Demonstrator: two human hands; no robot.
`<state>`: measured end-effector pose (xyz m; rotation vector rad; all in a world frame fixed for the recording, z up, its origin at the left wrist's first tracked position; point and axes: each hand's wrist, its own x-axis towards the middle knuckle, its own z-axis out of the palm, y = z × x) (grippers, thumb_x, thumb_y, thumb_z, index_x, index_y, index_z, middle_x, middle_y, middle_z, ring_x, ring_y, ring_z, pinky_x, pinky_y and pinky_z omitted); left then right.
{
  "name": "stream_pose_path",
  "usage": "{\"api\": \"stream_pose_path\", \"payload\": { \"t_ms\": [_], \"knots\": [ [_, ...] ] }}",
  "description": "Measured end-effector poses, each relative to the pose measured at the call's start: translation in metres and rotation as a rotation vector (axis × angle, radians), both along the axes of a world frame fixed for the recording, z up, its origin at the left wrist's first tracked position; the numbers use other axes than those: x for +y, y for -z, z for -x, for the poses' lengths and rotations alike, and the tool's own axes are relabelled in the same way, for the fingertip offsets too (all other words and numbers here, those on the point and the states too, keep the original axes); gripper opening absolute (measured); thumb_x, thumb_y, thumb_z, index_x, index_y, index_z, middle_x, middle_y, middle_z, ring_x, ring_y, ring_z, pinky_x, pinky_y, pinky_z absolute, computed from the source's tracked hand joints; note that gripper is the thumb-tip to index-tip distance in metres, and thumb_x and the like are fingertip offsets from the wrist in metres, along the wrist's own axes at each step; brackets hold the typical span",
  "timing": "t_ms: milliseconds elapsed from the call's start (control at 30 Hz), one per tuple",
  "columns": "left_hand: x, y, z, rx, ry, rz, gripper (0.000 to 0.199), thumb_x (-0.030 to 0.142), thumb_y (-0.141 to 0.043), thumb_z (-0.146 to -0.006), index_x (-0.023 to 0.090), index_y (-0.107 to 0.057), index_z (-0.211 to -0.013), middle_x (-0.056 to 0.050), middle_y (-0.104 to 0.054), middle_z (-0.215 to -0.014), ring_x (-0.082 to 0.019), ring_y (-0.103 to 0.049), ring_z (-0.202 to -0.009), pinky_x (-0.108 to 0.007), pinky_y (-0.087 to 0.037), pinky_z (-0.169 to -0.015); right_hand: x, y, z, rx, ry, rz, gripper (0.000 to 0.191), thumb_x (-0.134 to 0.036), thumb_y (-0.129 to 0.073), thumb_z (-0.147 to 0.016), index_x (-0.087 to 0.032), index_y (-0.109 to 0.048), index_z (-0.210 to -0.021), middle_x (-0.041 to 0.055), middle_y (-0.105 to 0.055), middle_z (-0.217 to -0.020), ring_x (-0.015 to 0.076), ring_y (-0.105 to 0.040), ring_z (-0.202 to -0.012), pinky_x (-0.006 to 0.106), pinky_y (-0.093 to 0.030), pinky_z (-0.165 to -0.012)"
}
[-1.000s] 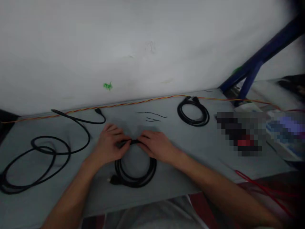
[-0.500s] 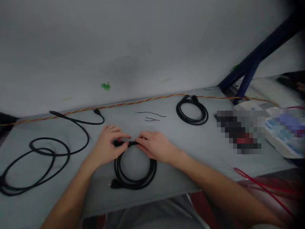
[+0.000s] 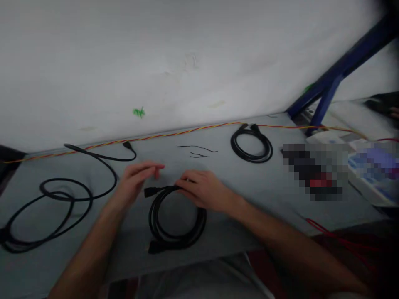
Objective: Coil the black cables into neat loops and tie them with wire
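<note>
L hand [image 3: 134, 182] is raised off the black cable coil [image 3: 155, 220], fingers [image 3: 156, 167] loosely open, holding nothing, just above the coil's plug [image 3: 150, 192]. R hand [image 3: 202, 191] lies on top of the coil, fingers [image 3: 187, 177] curled down over the cable, prob. pinning the loops so they don't spring apart. Coil sits flat on the surface [image 3: 174, 168] right in front of the person, w/ a 2nd plug [image 3: 155, 248] at its near edge. A neat coil [image 3: 267, 147] lies farther back, a loose cable [image 3: 91, 195] to the left.
</note>
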<state>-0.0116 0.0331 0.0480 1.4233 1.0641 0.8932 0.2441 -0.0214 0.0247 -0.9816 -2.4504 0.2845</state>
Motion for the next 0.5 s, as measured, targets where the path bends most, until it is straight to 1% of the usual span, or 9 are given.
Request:
{"api": "stream_pose_path", "payload": {
  "t_ms": [67,100,133,200,267,333,367,433,500],
  "knots": [
    [0.0023,0.0028,0.0008,-0.15,-0.024,0.122,0.027,0.041,-0.075,-0.086,0.02,-0.085,-0.101,-0.007,-0.076,-0.081,-0.021,-0.069,-0.083,-0.033,-0.053,-0.083,0.002,-0.0002,-0.0034,0.069,-0.005,-0.007,0.021,-0.029,-0.052,-0.109,-0.019,-0.068,-0.119,0.0084,-0.07,-0.108,0.0195,-0.065,-0.094,0.031,-0.051,-0.078],
    [0.0035,0.0047,0.0012,-0.158,-0.006,0.162,0.028,0.039,-0.078,-0.084,0.019,-0.085,-0.102,-0.007,-0.077,-0.083,-0.021,-0.07,-0.084,-0.032,-0.054,-0.084,0.0029,0.0001,-0.0049,0.103,-0.009,-0.013,0.021,-0.029,-0.052,-0.109,-0.019,-0.067,-0.12,0.0088,-0.07,-0.108,0.0198,-0.065,-0.094,0.032,-0.052,-0.079],
    [0.0044,0.0066,0.0015,-0.126,0.033,0.194,0.029,0.038,-0.081,-0.081,0.02,-0.084,-0.104,-0.008,-0.079,-0.087,-0.022,-0.071,-0.087,-0.032,-0.055,-0.085,0.0038,0.0005,-0.0062,0.133,-0.013,-0.019,0.022,-0.029,-0.053,-0.109,-0.019,-0.067,-0.122,0.0094,-0.07,-0.108,0.0201,-0.065,-0.095,0.032,-0.053,-0.08],
    [0.005,0.0095,0.0021,-0.011,0.16,0.253,0.032,0.036,-0.086,-0.078,0.02,-0.084,-0.106,-0.009,-0.081,-0.097,-0.023,-0.073,-0.093,-0.032,-0.056,-0.086,0.0049,0.002,-0.0079,0.175,-0.016,-0.035,0.023,-0.028,-0.053,-0.109,-0.019,-0.066,-0.125,0.01,-0.07,-0.108,0.0204,-0.065,-0.096,0.033,-0.054,-0.081],
    [0.0037,0.0098,0.0026,0.044,0.279,0.296,0.035,0.04,-0.087,-0.077,0.02,-0.084,-0.106,-0.01,-0.081,-0.105,-0.026,-0.074,-0.097,-0.034,-0.058,-0.089,0.0054,0.0037,-0.0085,0.195,-0.011,-0.05,0.023,-0.028,-0.053,-0.109,-0.02,-0.065,-0.127,0.0102,-0.07,-0.108,0.0206,-0.065,-0.097,0.033,-0.054,-0.082],
    [0.0011,0.0077,0.0027,0.04,0.364,0.303,0.041,0.048,-0.087,-0.077,0.019,-0.084,-0.105,-0.012,-0.081,-0.107,-0.028,-0.075,-0.098,-0.035,-0.058,-0.089,0.0054,0.0053,-0.0084,0.199,-0.002,-0.061,0.022,-0.027,-0.053,-0.108,-0.021,-0.065,-0.126,0.0099,-0.07,-0.108,0.0204,-0.065,-0.097,0.032,-0.054,-0.081],
    [-0.0002,0.0063,0.0025,0.042,0.398,0.292,0.045,0.053,-0.086,-0.077,0.017,-0.083,-0.105,-0.012,-0.081,-0.105,-0.028,-0.074,-0.096,-0.035,-0.058,-0.088,0.0054,0.0059,-0.0083,0.199,0.002,-0.066,0.021,-0.026,-0.054,-0.108,-0.021,-0.066,-0.125,0.0098,-0.07,-0.107,0.0205,-0.065,-0.097,0.032,-0.054,-0.08],
    [-0.0023,0.0048,0.0021,0.067,0.443,0.251,0.049,0.059,-0.085,-0.077,0.015,-0.083,-0.099,-0.012,-0.081,-0.096,-0.027,-0.073,-0.088,-0.032,-0.058,-0.081,0.0054,0.0064,-0.0079,0.193,0.004,-0.067,0.02,-0.025,-0.055,-0.107,-0.02,-0.066,-0.123,0.01,-0.07,-0.107,0.0207,-0.065,-0.096,0.032,-0.054,-0.08],
    [-0.0033,0.0069,0.002,0.09,0.458,0.203,0.048,0.06,-0.084,-0.078,0.014,-0.081,-0.091,-0.01,-0.079,-0.086,-0.024,-0.071,-0.08,-0.03,-0.056,-0.075,0.0056,0.0062,-0.0075,0.193,0.007,-0.075,0.02,-0.025,-0.055,-0.107,-0.019,-0.067,-0.122,0.0102,-0.07,-0.106,0.021,-0.065,-0.096,0.032,-0.054,-0.079]
  ]
}}
